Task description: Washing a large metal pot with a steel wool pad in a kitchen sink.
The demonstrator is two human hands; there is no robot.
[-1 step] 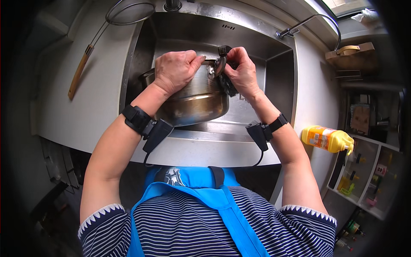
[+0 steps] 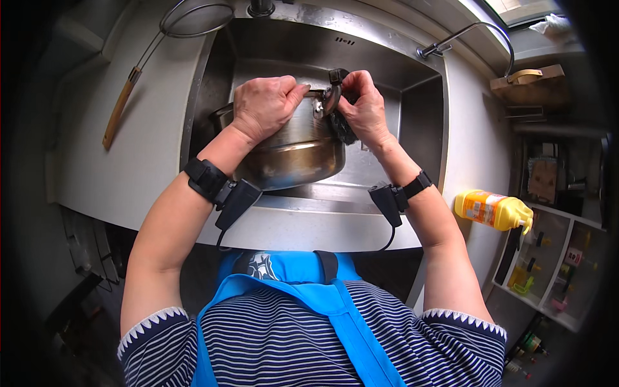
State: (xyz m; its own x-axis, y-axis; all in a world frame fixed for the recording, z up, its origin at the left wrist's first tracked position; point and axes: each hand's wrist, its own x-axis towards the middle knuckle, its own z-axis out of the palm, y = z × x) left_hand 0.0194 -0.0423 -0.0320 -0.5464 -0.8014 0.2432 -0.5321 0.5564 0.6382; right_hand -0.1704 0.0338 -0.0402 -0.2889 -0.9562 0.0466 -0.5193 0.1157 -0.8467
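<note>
A stainless steel pot point(image 2: 293, 161) with brown discolouring lies tilted in the sink. My left hand point(image 2: 267, 106) is closed on the pot's rim. At the pot's right side, a dark loop handle point(image 2: 333, 98) sticks out from a riveted bracket. My right hand point(image 2: 364, 109) is closed right beside that handle, thumb and fingers pinched on a dark, curly scouring pad point(image 2: 344, 129). Part of the pad is hidden behind the handle and the fingers.
The steel sink point(image 2: 422, 122) surrounds the pot. A wire strainer with a wooden handle point(image 2: 120, 109) lies on the left counter. A thin curved tap point(image 2: 480, 24) rises at the back right. On the right counter lies a yellow pump bottle point(image 2: 493, 209), near a wooden block point(image 2: 529, 90).
</note>
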